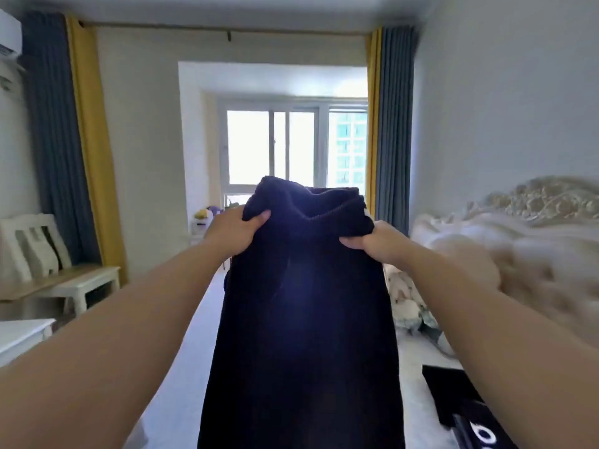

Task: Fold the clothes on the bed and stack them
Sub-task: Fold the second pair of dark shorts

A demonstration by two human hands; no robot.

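Air conditioner (9, 34): it is sitting high on the wall at your far left, only partly in frame.
Left curtains (64, 140): a blue-grey panel and a yellow panel are hanging side by side from the rail.
White chair (34, 244): it is standing below those curtains, against the left wall.
Side table (81, 286): it is standing just in front of the chair, pale top facing up.
Left hand (235, 231): you are gripping the upper left corner of the garment, thumb pressing across the front of the cloth and fingers curling behind it (the fingers themselves are hidden).
Dark garment (304, 319): you are holding it up in the air in front of you, between both hands; its top edge is sagging between the two grips, and the rest is hanging straight down over the near part of the bed, running out of the bottom of the frame.
Window (291, 147): it is showing bright daylight behind the garment, in the alcove.
Right hand (372, 243): you are pinching the upper right corner, thumb in front and fingers wrapping behind.
Right curtains (389, 124): yellow and blue-grey panels are hanging beside the alcove.
Bed (418, 358): its pale sheet is lying below your right arm.
Folded black item (453, 403): it is lying on the sheet near your right forearm (white lettering, not readable).
Cream bedding (486, 254): it is lying heaped, blurred, before the ornate headboard (551, 199).
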